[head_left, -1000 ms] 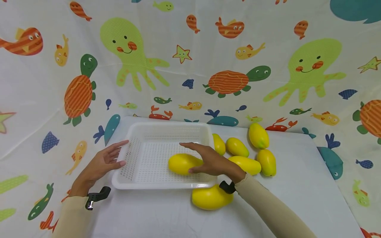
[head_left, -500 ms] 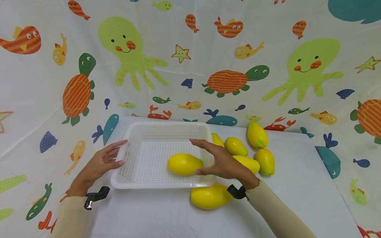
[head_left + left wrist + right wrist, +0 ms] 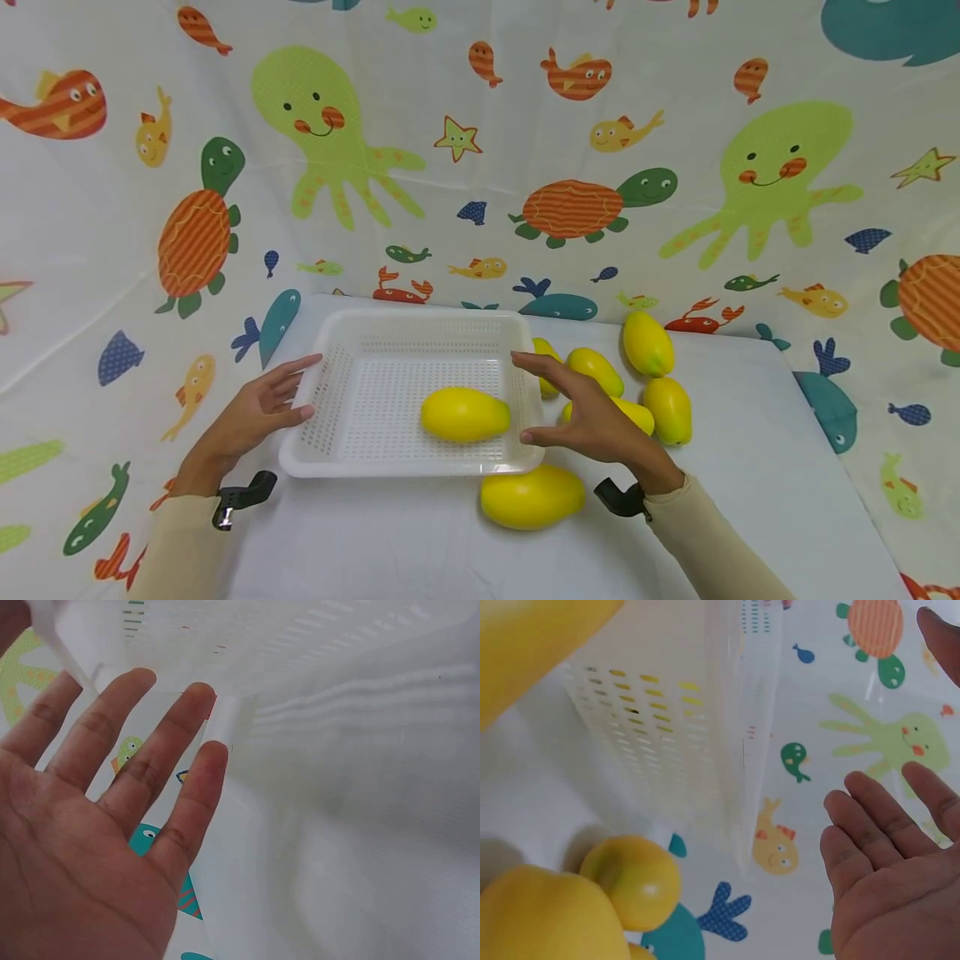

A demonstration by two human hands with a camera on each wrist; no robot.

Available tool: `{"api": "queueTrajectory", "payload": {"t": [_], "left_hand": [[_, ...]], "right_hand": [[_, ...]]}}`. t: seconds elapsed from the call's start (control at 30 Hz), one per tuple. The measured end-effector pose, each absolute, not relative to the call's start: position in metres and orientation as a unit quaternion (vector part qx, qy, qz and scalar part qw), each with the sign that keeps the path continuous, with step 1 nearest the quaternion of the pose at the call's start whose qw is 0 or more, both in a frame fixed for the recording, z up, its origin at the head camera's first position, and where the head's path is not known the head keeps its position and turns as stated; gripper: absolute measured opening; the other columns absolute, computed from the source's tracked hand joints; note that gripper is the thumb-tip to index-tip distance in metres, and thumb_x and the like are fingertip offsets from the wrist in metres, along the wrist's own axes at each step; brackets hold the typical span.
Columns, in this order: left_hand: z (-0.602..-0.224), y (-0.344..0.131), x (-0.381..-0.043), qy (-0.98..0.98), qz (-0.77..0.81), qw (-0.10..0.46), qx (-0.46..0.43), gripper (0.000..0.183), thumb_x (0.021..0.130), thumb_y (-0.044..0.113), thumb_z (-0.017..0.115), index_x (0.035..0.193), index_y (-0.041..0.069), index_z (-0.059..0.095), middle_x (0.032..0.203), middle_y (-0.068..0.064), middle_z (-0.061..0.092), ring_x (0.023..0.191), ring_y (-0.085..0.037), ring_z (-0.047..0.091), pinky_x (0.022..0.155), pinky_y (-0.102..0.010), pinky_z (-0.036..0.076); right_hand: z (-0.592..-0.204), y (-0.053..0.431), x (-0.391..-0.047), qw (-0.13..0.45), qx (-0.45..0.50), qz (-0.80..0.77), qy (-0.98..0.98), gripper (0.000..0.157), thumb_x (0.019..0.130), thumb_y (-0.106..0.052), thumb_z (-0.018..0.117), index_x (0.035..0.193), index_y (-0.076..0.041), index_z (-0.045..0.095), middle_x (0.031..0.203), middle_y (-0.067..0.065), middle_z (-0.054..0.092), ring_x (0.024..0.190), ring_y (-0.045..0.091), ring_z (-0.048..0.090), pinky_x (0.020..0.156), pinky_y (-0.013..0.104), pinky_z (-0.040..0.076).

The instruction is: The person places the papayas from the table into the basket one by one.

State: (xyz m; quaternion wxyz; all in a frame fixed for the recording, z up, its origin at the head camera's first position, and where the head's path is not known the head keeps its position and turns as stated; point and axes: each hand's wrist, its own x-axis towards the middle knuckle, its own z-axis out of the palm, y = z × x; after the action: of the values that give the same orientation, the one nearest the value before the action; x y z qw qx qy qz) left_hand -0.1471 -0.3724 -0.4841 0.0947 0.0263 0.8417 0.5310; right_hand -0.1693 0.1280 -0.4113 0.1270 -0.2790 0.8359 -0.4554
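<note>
A white perforated plastic basket (image 3: pixel 375 469) stands on the white-covered table, with one yellow mango-like fruit (image 3: pixel 465 414) lying inside at the right. At the basket's left side is my left hand (image 3: pixel 251 417), its fingers (image 3: pixel 172 742) extended and spread along the outer wall in the left wrist view. Firm contact with the rim cannot be made out. My right hand (image 3: pixel 596 421) hovers by the right rim, thumb and fingers apart, holding nothing. In the right wrist view its palm (image 3: pixel 904 892) faces the camera, apart from the basket wall (image 3: pixel 652 727).
Right of the basket lie several more yellow fruits (image 3: pixel 648 343), one partly behind my right hand. Another large yellow fruit (image 3: pixel 532 498) lies just in front of the basket's near right corner. A cloth (image 3: pixel 495 167) printed with sea animals hangs behind the table.
My right hand has let go of the fruit in the basket and drawn back to the right, over the right rim. The fruit stays put, and my left hand has barely moved.
</note>
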Motion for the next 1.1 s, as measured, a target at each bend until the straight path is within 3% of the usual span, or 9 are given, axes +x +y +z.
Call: {"api": "queueTrajectory", "payload": {"t": [0.1, 0.3, 0.43, 0.83, 1.1], "left_hand": [[-0.484, -0.372, -0.148, 0.844, 0.527, 0.095, 0.028, 0.082, 0.098, 0.029, 0.077, 0.167, 0.031, 0.034, 0.170, -0.019, 0.039, 0.147, -0.054, 0.048, 0.099, -0.064, 0.059], [-0.486, -0.372, -0.147, 0.846, 0.524, 0.095, 0.027, 0.081, 0.098, 0.030, 0.077, 0.167, 0.034, 0.035, 0.171, -0.018, 0.039, 0.147, -0.053, 0.049, 0.101, -0.066, 0.057], [-0.486, -0.372, -0.147, 0.846, 0.524, 0.096, 0.024, 0.081, 0.098, 0.030, 0.077, 0.167, 0.034, 0.034, 0.171, -0.018, 0.038, 0.147, -0.053, 0.048, 0.100, -0.065, 0.058], [-0.484, -0.372, -0.147, 0.849, 0.519, 0.096, 0.020, 0.082, 0.098, 0.031, 0.077, 0.167, 0.034, 0.033, 0.171, -0.018, 0.038, 0.147, -0.053, 0.048, 0.100, -0.066, 0.057], [-0.484, -0.371, -0.147, 0.847, 0.522, 0.096, 0.022, 0.081, 0.098, 0.031, 0.077, 0.167, 0.034, 0.034, 0.171, -0.018, 0.039, 0.147, -0.052, 0.049, 0.101, -0.065, 0.058]], "right_hand": [[-0.411, 0.135, -0.166, 0.125, -0.266, -0.462, 0.837, 0.094, 0.084, -0.037, 0.092, 0.162, -0.033, 0.042, 0.170, -0.015, 0.039, 0.164, 0.023, 0.028, 0.128, 0.065, 0.030], [-0.412, 0.146, -0.156, 0.123, -0.233, -0.461, 0.848, 0.098, 0.081, -0.030, 0.095, 0.161, -0.045, 0.039, 0.170, -0.013, 0.038, 0.163, 0.028, 0.031, 0.125, 0.072, 0.028], [-0.417, 0.150, -0.148, 0.112, -0.227, -0.451, 0.856, 0.101, 0.079, -0.032, 0.096, 0.161, -0.044, 0.038, 0.170, -0.011, 0.039, 0.161, 0.031, 0.033, 0.124, 0.075, 0.028], [-0.442, 0.158, -0.129, 0.096, -0.207, -0.431, 0.873, 0.108, 0.075, -0.043, 0.097, 0.163, -0.038, 0.035, 0.171, -0.004, 0.039, 0.158, 0.035, 0.037, 0.121, 0.073, 0.035], [-0.459, 0.160, -0.117, 0.107, -0.193, -0.452, 0.864, 0.110, 0.072, -0.042, 0.099, 0.162, -0.037, 0.036, 0.170, -0.010, 0.040, 0.157, 0.032, 0.040, 0.122, 0.068, 0.038]]}}
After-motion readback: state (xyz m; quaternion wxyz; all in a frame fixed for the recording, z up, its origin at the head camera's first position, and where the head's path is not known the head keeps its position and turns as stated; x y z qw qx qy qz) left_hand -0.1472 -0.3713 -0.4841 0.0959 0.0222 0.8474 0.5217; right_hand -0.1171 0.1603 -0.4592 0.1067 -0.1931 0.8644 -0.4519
